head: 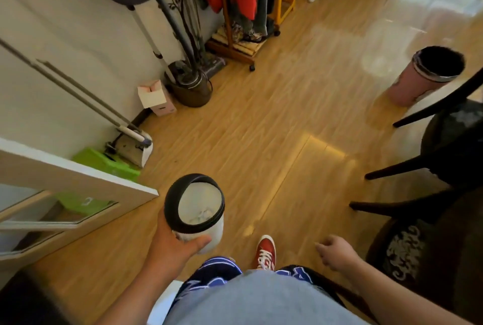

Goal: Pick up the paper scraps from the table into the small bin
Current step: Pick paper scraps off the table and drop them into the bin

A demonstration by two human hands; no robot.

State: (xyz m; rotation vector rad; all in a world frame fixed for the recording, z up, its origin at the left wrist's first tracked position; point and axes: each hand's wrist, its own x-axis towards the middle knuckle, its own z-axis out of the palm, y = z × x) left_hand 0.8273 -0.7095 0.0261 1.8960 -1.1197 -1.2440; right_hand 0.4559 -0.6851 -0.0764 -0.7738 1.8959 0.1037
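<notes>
The person stands on the floor [261, 115], one shoe [265, 252] at six o'clock. The left hand [180, 243] sits at seven o'clock, wrapped around the lower wall of the small bin [194, 207], which is held above the floor; paper scraps [202, 216] lie inside it. The right hand [337, 250] hangs at five o'clock, apart from the bin, fingers loosely curled on nothing. A larger bin [423, 76] stands on the floor at two o'clock, just behind the chairs [444, 154] at three to four o'clock. A clothes rack [235, 10] stands at twelve o'clock. Against the wall [65, 50] at ten o'clock lean a broom and dustpan [130, 141], with a small box [155, 98] beyond them at eleven.
</notes>
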